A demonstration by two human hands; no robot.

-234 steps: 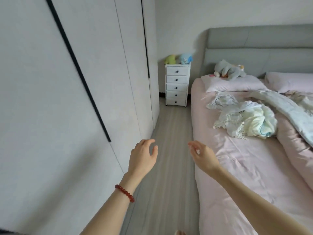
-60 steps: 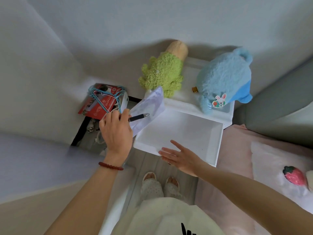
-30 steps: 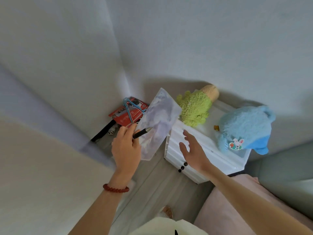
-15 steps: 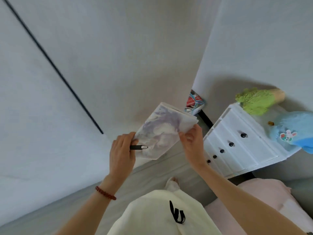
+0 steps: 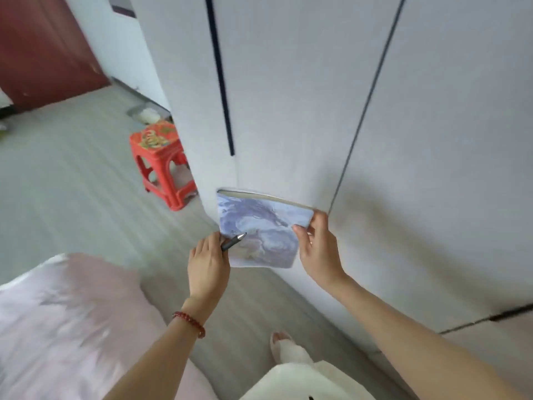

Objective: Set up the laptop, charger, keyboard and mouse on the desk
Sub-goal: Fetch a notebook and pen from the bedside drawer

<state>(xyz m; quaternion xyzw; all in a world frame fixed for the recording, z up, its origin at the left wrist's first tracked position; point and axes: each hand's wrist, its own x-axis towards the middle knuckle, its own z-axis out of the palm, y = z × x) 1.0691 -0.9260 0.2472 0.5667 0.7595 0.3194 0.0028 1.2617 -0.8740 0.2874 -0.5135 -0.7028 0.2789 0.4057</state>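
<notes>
1. Holding a notebook (image 5: 256, 232) out in front of the body, the person stood in the gap between the bed (image 5: 66, 321) and the wardrobe (image 5: 317, 96).
2. The left hand (image 5: 208, 264) had its fingers curled round the notebook's lower left edge and also pinched a dark pen (image 5: 233, 241) against the cover.
3. The right hand (image 5: 318, 249) gripped the right edge, thumb on the marbled blue cover and fingers behind.
4. No laptop, charger, keyboard, mouse or desk was in view, so where they lay could not be told.
5. The notebook looked thin, light and bendy, so holding it by two opposite edges seemed sound; the pen looked smooth and likely to slip if the pinch loosened.
6. A laptop would probably be heavier, stiff and fragile, best taken by both side edges with freed hands.
7. A red stool (image 5: 161, 163) stood on the floor (image 5: 72, 183) near the wardrobe's corner.
</notes>
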